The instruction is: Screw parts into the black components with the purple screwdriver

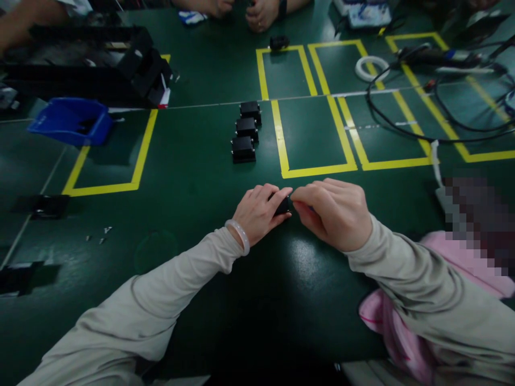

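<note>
My left hand [257, 212] is wrapped over a small black block [284, 206] on the dark green table, a pale bangle round that wrist. Most of the block is hidden under the fingers; its right end shows. Close by that end, my right hand [336, 212] is closed in a pinch, thumb and forefinger together. Whatever those fingertips hold, if anything, is too small to make out. Beyond my hands stand three similar black blocks [243, 147] in a row, with small shiny bits sticking out at their sides.
Several small screws [107, 230] lie left. A blue bin [74, 120] stands beside black racks [137, 69]. Yellow tape [319, 172] outlines rectangles on the table. At right are a cabled tool [438, 56], a white tape roll [370, 68] and pink cloth [396, 332]. A co-worker's hands [259, 13] rest opposite.
</note>
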Motion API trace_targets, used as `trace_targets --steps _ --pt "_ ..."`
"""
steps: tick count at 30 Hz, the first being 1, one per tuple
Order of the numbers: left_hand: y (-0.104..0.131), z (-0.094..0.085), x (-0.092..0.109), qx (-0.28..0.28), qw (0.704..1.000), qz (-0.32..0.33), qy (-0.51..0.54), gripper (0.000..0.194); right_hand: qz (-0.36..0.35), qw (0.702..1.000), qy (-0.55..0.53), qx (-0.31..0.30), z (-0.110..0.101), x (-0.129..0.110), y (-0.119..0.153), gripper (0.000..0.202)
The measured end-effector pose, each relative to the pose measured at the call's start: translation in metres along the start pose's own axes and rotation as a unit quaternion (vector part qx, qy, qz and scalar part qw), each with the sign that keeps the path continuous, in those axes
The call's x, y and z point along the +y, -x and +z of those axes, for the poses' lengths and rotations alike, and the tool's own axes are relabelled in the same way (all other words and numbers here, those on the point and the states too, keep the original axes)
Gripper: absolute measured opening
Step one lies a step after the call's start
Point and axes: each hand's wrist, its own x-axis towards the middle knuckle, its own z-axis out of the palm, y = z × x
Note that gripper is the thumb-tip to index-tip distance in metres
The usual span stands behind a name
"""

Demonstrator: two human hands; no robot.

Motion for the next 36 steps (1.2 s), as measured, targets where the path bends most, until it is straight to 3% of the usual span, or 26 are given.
trace_targets --steps 7,14,36 --pt "0.0005 -0.0011 0.0001 0.002 1.000 0.002 -0.001 0.051 0.002 1.000 0.005 0.016 -0.0012 0.0029 -0.0022 0.023" --pt "0.0004 -0.0025 0.0003 -0.011 1.000 0.008 -0.012 0.051 0.007 1.000 -0.002 0.025 0.0018 0.0022 0.0002 0.012" --pt "0.0005 -0.0018 -0.0011 -0.006 1.000 0.017 -0.019 0.051 0.009 1.000 0.023 0.003 -0.0038 -0.0014 -0.0027 0.019"
